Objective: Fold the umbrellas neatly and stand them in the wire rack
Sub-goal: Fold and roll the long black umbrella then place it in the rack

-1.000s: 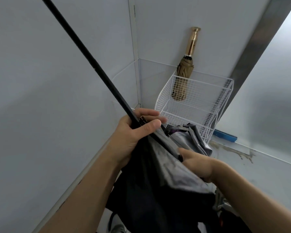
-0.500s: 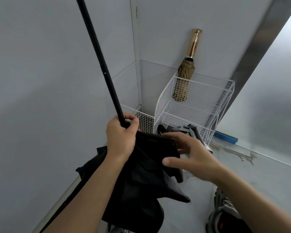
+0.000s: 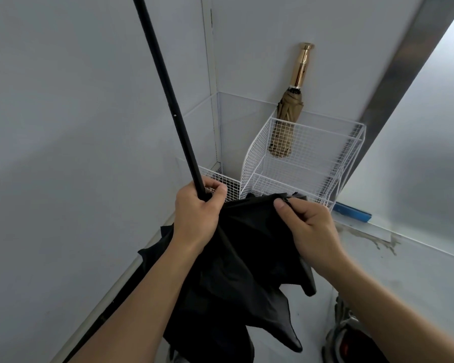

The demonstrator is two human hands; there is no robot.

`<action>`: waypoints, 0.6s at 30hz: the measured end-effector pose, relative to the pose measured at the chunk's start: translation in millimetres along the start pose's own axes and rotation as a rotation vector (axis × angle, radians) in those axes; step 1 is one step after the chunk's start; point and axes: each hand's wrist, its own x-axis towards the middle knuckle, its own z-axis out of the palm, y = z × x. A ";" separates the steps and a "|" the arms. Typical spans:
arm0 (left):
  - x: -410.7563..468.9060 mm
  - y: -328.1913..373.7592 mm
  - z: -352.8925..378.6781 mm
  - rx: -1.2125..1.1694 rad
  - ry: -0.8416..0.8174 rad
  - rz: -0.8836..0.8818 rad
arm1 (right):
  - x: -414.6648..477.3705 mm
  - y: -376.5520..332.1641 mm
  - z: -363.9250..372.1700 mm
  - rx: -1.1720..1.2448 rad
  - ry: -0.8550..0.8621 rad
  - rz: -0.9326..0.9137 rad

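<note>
left hand (image 3: 197, 218) grips the stiff black shaft (image 3: 168, 98), right hand (image 3: 307, 226) pinches the umbrella's (image 3: 247, 258) limp, light canopy edge, likely the spot to gather pleats before the rack (image 3: 299, 163).

Left hand (image 3: 197, 216) and right hand (image 3: 309, 226) bare, and bare on back from each grip along the left forearm (image 3: 142, 297) and right forearm (image 3: 404, 310) to the lower edge of view. Short, plain thumbnail (image 3: 279, 204) at the front of the right grip. Faint knuckle ridges just behind the left grip. Well below the right grip, part of a grey laced shoe (image 3: 344, 334) with a red patch; unclear whether worn.
</note>
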 end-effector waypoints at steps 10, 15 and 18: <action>0.2 -4.8 -1.1 0.009 0.105 -0.057 | 3.8 8.1 -3.8 -0.130 0.246 -0.077; 12.7 -10.2 -9.3 0.073 0.266 -0.086 | -27.1 5.5 9.4 -0.500 -0.307 -0.378; 14.9 -11.6 -10.7 0.083 0.291 -0.084 | -34.6 20.4 25.8 -0.728 -0.338 -0.465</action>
